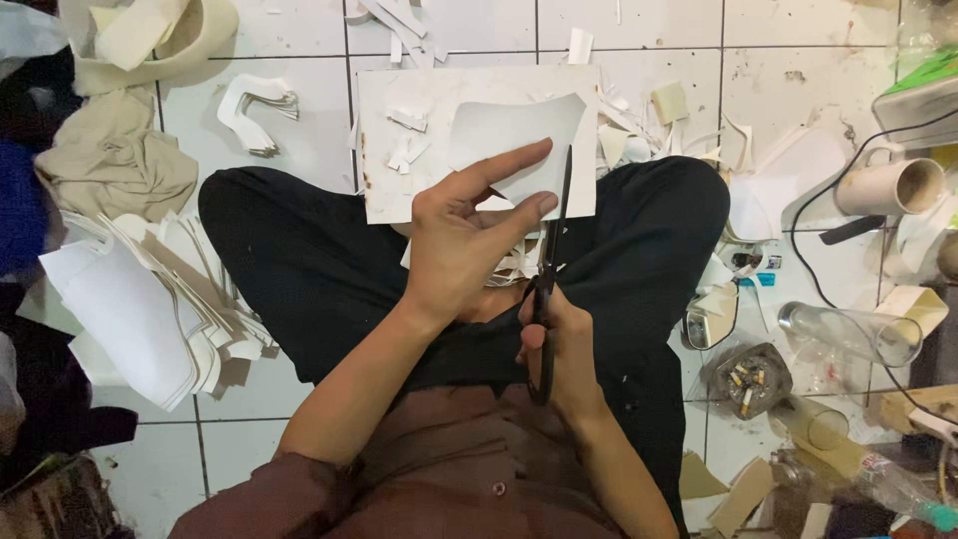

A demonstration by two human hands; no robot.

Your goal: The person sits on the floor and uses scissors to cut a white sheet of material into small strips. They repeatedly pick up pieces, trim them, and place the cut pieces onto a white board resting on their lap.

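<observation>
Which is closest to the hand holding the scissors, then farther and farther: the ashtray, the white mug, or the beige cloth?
From the right hand:
1. Ashtray, on the floor just to its right.
2. White mug, farther, upper right.
3. Beige cloth, farthest, upper left.

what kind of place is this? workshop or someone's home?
Probably an informal cutting workspace on a tiled floor, maybe at home. The person sits cross-legged; the left hand holds a white cut piece while the right hand works black scissors. A stack of cut sheets and scattered offcuts lie around.
</observation>
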